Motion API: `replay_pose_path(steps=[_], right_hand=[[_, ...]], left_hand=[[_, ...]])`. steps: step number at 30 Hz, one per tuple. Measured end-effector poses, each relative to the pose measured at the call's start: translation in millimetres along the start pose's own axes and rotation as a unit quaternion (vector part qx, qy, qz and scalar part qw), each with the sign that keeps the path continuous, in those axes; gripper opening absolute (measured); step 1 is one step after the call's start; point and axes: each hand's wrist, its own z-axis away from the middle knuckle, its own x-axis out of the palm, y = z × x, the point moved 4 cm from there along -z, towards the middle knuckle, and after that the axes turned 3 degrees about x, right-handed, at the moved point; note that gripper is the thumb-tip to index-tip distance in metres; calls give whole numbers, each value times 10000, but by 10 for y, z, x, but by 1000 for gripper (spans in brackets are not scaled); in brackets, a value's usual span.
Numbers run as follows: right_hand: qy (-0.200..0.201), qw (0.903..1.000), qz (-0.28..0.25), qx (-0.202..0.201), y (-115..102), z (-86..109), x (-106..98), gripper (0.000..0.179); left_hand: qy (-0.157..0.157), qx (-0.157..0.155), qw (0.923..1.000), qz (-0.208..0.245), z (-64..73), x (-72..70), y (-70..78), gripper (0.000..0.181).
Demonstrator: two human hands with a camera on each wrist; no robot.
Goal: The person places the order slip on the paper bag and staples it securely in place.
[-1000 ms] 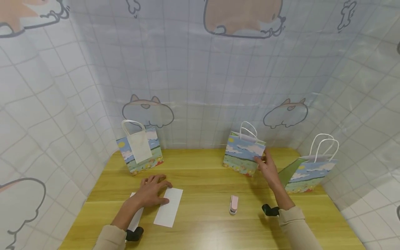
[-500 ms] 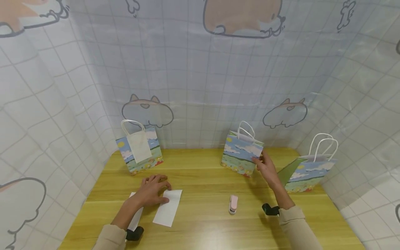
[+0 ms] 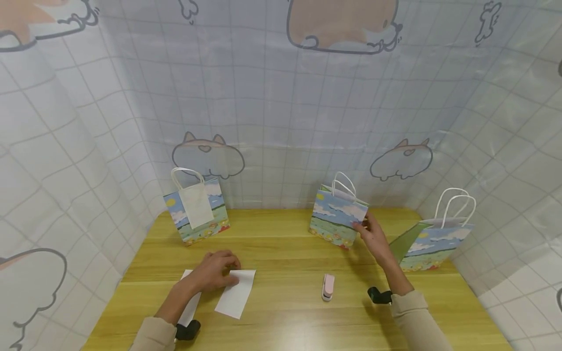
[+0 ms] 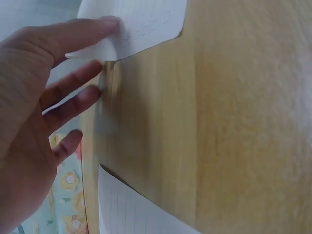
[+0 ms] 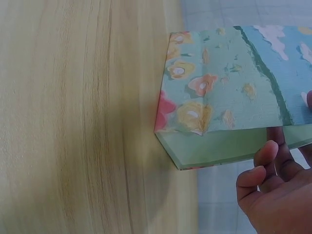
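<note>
My left hand (image 3: 217,269) pinches the far end of a white paper slip (image 3: 237,297), thumb on top; that end lifts off the table. In the left wrist view the slip (image 4: 146,22) shows faint printed lines, and its index finger is hidden behind the paper. A second white slip (image 3: 190,309) lies partly under my left forearm. My right hand (image 3: 373,241) grips the right side of an upright landscape-print paper gift bag (image 3: 338,214), thumb on the front. The right wrist view shows curled fingers (image 5: 265,153) at the bag's green side fold.
A similar bag (image 3: 175,214) with a white slip (image 3: 197,207) over its front stands back left. Another bag (image 3: 439,246) stands at the right, beside my right forearm. A pink stapler (image 3: 328,286) lies on the wooden table (image 3: 281,273). A patterned curtain (image 3: 281,122) hangs behind.
My left fingers have curled in, and the far end of the slip has risen. The bag in my right hand has shifted slightly left.
</note>
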Motion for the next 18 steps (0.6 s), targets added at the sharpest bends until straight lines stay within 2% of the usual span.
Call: replay_pose_path(steps=[4,9,13,18], right_hand=[[42,10000,-4,-7,-6,4,8,62],[77,10000,45,-6,-2,11,14,57],[60,9999,104,54,4,22,13,55],[-16,9997,137,196,-6,30,18,54]], left_hand=[[-168,-38,9982,576,-16,13,-13,17],[-462,-107,9899,1340,-9,30,-28,18],[-489,32,9861,1587,-6,25,-17,23],[-447,198,9836,1733,-9,12,-8,39]])
